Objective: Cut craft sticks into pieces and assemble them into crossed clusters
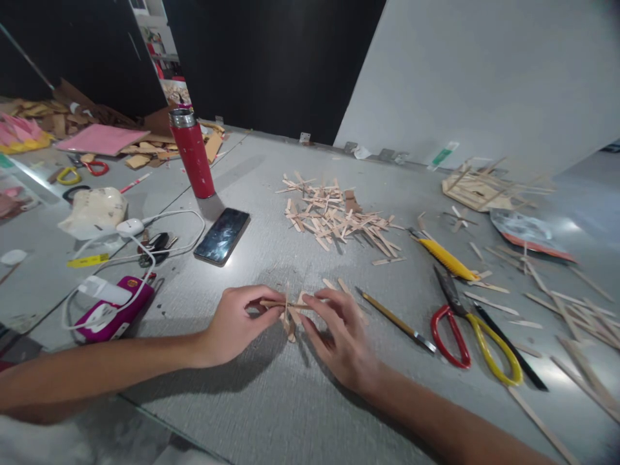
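Between my two hands is a small piece built of crossed thin wooden sticks (289,315), just above the grey table. My left hand (237,323) pinches its left end between thumb and fingers. On the other side, my right hand (341,332) grips the right end with thumb and fingertips. Several loose short sticks (345,287) lie behind my right hand. To the right of that hand rests a pencil (394,318). Beyond both hands spreads a pile of small cut wooden sticks (339,216).
Scissors (460,316) with red and yellow handles and a yellow utility knife (448,258) lie right. A red bottle (192,155), a phone (223,237) and a purple power bank (119,309) with white cable stand or lie left. A stick structure (477,187) is far right.
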Available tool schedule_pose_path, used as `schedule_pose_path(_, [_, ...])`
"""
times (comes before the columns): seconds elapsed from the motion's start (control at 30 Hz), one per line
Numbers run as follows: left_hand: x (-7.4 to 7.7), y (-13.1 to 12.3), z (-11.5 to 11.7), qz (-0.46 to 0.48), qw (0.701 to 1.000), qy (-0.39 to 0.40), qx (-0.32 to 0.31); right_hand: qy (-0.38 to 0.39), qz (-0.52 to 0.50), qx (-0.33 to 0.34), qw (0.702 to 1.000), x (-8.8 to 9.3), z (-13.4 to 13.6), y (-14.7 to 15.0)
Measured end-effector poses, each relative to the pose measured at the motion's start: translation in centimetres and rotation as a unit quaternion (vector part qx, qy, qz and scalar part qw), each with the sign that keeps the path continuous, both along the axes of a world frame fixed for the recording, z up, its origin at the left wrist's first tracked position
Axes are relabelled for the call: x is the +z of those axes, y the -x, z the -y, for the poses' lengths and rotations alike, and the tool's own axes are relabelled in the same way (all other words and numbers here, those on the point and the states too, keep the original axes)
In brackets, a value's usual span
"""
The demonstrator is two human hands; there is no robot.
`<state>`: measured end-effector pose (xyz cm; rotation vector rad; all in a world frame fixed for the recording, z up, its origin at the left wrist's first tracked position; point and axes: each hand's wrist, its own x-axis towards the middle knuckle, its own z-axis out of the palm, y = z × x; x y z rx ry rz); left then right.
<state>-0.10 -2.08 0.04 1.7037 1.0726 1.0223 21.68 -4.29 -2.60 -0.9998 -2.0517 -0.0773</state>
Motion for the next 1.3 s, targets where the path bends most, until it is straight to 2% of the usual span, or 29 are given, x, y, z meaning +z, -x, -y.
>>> schedule_pose_path(0.17, [0.4, 0.1, 0.0, -0.022, 0.992, -0.123, -0.022, -0.029, 0.045, 0.136, 0.989, -0.1, 0.2, -0.5])
schedule_pose_path(0.27, [0.4, 0.2, 0.1, -0.023, 0.984, -0.175, -0.032, -0.025, 0.048, 0.176, 0.983, -0.1, 0.2, -0.6])
schedule_pose_path(0.6, [0.4, 0.1, 0.4, -0.038, 0.987, -0.159, 0.005, -0.049, 0.045, 0.183, 0.981, -0.3, 0.3, -0.7])
schedule_pose_path(0.97, [0.3, 0.1, 0.3, -0.03, 0.99, -0.137, -0.008, -0.046, 0.001, 0.161, 0.986, 0.8, 0.1, 0.0])
schedule_pose_path(1.3, [0.1, 0.1, 0.4, -0.026, 0.995, -0.093, -0.01, -0.07, 0.021, 0.166, 0.983, -0.3, 0.3, -0.6])
